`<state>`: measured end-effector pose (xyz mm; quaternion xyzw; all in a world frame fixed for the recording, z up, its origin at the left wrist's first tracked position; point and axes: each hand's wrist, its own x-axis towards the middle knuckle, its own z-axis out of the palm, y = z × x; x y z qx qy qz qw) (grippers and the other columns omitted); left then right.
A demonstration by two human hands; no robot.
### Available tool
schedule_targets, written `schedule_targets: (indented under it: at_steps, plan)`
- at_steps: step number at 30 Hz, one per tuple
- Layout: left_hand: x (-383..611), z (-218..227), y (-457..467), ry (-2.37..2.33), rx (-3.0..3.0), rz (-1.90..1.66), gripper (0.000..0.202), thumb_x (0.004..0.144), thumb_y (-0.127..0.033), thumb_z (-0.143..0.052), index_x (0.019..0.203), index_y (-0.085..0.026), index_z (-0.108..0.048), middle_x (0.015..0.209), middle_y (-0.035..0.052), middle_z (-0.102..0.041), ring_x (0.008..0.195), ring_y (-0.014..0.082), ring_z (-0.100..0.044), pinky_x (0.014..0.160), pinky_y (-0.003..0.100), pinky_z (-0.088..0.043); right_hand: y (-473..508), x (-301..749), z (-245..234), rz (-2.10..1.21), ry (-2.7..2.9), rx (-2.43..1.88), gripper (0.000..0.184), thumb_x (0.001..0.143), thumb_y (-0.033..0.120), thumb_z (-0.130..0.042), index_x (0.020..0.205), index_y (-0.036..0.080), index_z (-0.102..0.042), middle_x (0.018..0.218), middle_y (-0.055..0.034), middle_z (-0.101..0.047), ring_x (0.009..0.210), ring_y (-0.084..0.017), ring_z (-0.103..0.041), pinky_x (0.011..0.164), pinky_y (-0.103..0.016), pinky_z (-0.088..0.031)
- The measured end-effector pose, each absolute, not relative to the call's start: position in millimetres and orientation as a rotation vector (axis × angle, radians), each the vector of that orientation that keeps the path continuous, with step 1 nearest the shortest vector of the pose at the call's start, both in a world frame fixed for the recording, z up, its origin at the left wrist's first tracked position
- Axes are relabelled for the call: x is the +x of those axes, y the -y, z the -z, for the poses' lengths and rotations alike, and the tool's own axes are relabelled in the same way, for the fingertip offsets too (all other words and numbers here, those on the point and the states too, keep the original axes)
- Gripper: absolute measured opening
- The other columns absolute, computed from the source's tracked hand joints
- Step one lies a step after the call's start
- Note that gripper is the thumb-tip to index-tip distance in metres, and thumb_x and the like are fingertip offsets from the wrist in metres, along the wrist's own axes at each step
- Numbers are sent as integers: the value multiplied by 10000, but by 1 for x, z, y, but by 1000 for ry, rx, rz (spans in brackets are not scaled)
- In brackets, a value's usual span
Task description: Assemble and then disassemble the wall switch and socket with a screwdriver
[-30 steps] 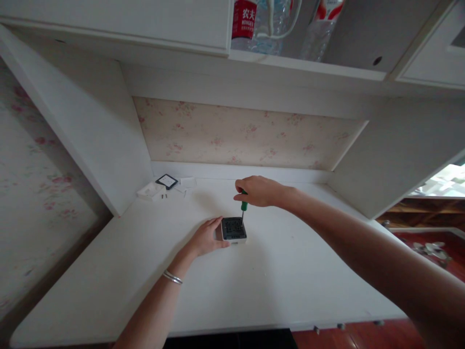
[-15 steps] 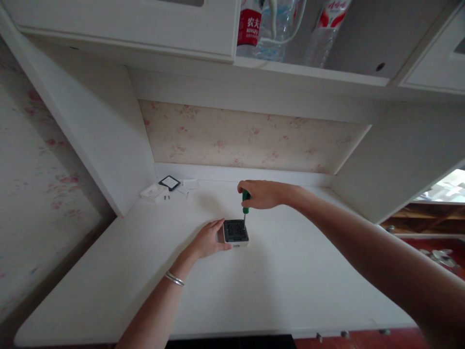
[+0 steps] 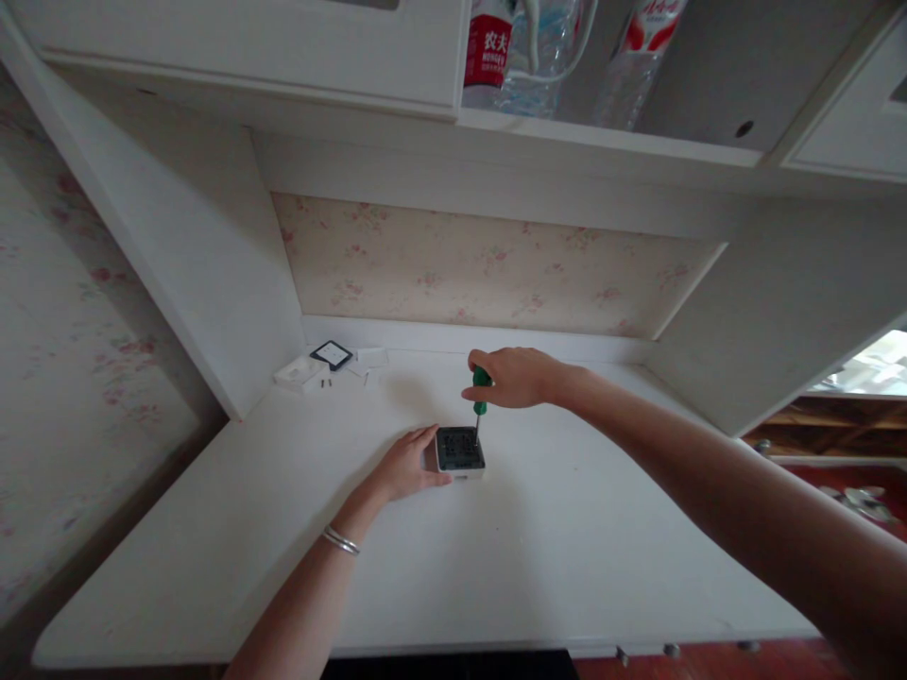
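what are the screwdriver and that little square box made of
The screwdriver has a green handle that looks like glossy plastic and a thin shaft, probably bare metal. The square box seems matte plastic: dark grey gridded face, white shell.

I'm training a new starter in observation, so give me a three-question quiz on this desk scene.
1. True or false: the right hand holds a green-handled screwdriver tip down on the square device.
2. Which hand rests against the device's side? A: left hand. B: right.
3. Fill in: the small parts lie at the desk's back ____ corner.
Key: 1 true; 2 A; 3 left.
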<state>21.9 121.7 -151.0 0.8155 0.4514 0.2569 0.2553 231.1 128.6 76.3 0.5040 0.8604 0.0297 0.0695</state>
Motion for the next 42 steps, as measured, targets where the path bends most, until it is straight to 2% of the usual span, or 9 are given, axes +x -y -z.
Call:
schedule_targets:
  at_steps: [4, 8, 12, 15, 21, 25, 33, 37, 42]
  plan:
    - [22, 151, -122, -1223, 2206, -695, 942, 593, -598, -729, 1381, -209, -391, 1422, 112, -420, 1299, 302, -386, 1091, 423, -307, -129, 230, -76, -40, -2656, 1422, 402, 833, 501, -484, 1136, 236, -500, 1111, -105, -632, 906, -250, -609, 682, -311, -409]
    - [22, 149, -121, -1200, 2197, -726, 918, 589, -595, -731, 1367, -228, -409, 1415, 99, -431, 1293, 304, -394, 1088, 432, -310, -129, 232, -79, -166, -2543, 1533, 503, 820, 626, -425, 1093, 218, -535, 973, -127, -666, 855, -296, -615, 660, -348, -410]
    - [22, 148, -121, -1205, 2186, -726, 927, 582, -589, -739, 1367, -223, -409, 1412, 106, -434, 1293, 312, -394, 1087, 444, -311, -130, 233, -83, 53, -2567, 1459, 446, 835, 562, -434, 1121, 230, -519, 1012, -106, -665, 822, -253, -621, 634, -320, -412]
    - [22, 148, -121, -1195, 2202, -738, 912, 590, -581, -737, 1364, -222, -414, 1407, 106, -441, 1284, 308, -408, 1086, 432, -316, -130, 232, -84, -139, -2486, 1539, 503, 839, 616, -370, 1026, 197, -577, 977, -154, -662, 861, -308, -617, 640, -357, -412]
    - [22, 151, -122, -1196, 2195, -730, 914, 586, -566, -746, 1366, -227, -411, 1407, 105, -442, 1284, 304, -408, 1086, 440, -315, -128, 230, -84, 62, -2518, 1467, 496, 832, 560, -431, 1195, 225, -475, 1018, -123, -663, 819, -269, -630, 612, -329, -418]
    - [22, 150, -122, -1207, 2173, -722, 924, 580, -578, -744, 1367, -232, -409, 1413, 105, -435, 1292, 314, -395, 1086, 452, -312, -129, 230, -86, -185, -2452, 1522, 536, 825, 628, -383, 1085, 189, -550, 959, -166, -663, 854, -323, -620, 641, -374, -415]
    - [22, 151, -122, -1203, 2203, -724, 936, 584, -598, -733, 1374, -220, -400, 1416, 109, -430, 1287, 303, -404, 1086, 429, -318, -129, 231, -87, -177, -2436, 1512, 519, 822, 605, -395, 1094, 191, -548, 972, -168, -660, 855, -327, -618, 622, -370, -409]
    - [22, 153, -123, -1209, 2213, -720, 951, 579, -612, -729, 1376, -215, -397, 1415, 111, -430, 1287, 306, -403, 1086, 428, -320, -130, 231, -89, 90, -2431, 1465, 505, 782, 539, -505, 1180, 228, -488, 964, -117, -672, 762, -271, -632, 574, -328, -404]
    - [21, 151, -122, -1191, 2214, -737, 927, 604, -607, -719, 1378, -213, -396, 1417, 111, -427, 1286, 306, -402, 1084, 437, -322, -129, 229, -97, 95, -2317, 1548, 485, 823, 544, -431, 1136, 186, -526, 784, -122, -671, 632, -259, -626, 560, -352, -405]
